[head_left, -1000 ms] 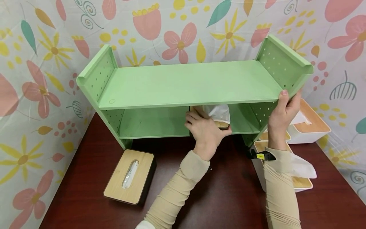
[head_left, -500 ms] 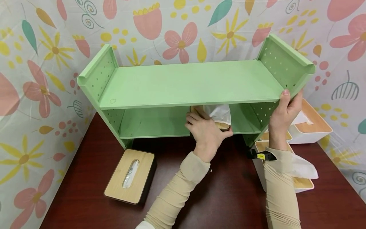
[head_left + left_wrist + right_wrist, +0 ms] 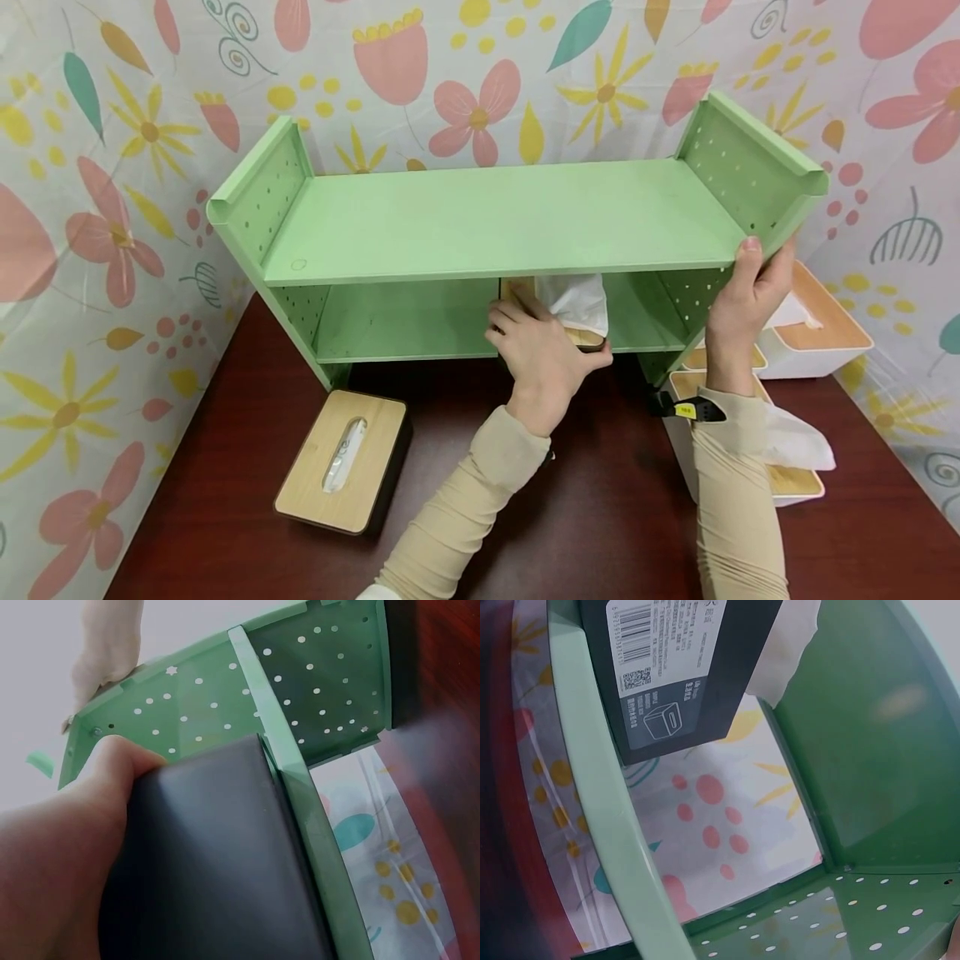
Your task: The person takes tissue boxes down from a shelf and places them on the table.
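Observation:
A dark tissue box [image 3: 587, 337] with a bamboo-look lid and a white tissue poking out sits on the lower level of the green shelf [image 3: 487, 221]. My left hand [image 3: 543, 358] grips it from the front, with the thumb at its right front corner. In the left wrist view the black side of the tissue box [image 3: 210, 847] is beside that thumb. The right wrist view shows a label on the tissue box [image 3: 667, 667], which stands inside the shelf's front lip. My right hand [image 3: 742, 308] holds the shelf's right side panel, its thumb in front.
Another dark tissue box [image 3: 341, 462] with a wooden lid lies on the dark red table [image 3: 600, 517] at front left. Several white tissue boxes [image 3: 817, 358] with wooden lids crowd the right, beside my right forearm. A flowered curtain [image 3: 480, 83] hangs behind the shelf.

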Demonstrator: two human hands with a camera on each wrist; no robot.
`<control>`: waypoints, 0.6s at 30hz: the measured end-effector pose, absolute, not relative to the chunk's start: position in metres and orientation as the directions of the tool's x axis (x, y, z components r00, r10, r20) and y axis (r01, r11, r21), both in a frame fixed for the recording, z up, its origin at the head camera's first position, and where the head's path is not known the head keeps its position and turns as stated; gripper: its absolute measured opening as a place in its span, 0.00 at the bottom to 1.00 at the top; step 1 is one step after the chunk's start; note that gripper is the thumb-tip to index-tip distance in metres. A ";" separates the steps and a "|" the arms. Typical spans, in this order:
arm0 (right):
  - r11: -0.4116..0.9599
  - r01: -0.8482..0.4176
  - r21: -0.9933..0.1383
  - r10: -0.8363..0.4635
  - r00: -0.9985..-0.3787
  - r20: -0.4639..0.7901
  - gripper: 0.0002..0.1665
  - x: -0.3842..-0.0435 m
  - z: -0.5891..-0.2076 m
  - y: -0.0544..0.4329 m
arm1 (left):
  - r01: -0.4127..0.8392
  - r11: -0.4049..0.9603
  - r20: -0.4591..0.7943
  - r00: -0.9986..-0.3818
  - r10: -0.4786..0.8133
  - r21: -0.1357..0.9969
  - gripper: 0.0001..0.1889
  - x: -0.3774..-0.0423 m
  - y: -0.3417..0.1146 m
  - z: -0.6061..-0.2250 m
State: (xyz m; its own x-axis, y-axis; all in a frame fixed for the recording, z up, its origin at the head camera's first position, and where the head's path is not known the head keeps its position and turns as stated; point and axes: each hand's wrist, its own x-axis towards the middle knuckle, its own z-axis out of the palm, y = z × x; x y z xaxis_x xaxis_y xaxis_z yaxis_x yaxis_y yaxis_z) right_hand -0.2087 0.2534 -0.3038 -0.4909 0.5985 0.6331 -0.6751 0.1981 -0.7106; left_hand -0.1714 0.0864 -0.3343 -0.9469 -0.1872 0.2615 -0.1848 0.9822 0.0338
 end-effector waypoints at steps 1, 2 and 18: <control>0.197 -0.672 -0.714 0.601 -0.492 0.629 0.22 -0.208 -0.303 0.253 | -0.184 0.982 0.265 -0.946 -0.186 0.033 0.76 -0.171 0.086 -0.334; 0.192 -0.668 -0.719 0.605 -0.496 0.623 0.21 -0.208 -0.303 0.253 | -0.183 0.983 0.268 -0.946 -0.184 0.028 0.76 -0.170 0.086 -0.334; 0.182 -0.665 -0.725 0.611 -0.501 0.613 0.20 -0.209 -0.302 0.252 | -0.159 0.987 0.284 -0.946 -0.157 0.019 0.76 -0.165 0.082 -0.335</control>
State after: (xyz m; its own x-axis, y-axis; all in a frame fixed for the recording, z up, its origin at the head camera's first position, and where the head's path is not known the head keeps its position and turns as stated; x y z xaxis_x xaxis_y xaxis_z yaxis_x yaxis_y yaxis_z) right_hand -0.2088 0.2520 -0.3021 -0.5009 0.6109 0.6131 -0.6646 0.1823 -0.7246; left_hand -0.1645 0.0818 -0.3354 -0.9460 -0.1573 0.2835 -0.1585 0.9872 0.0189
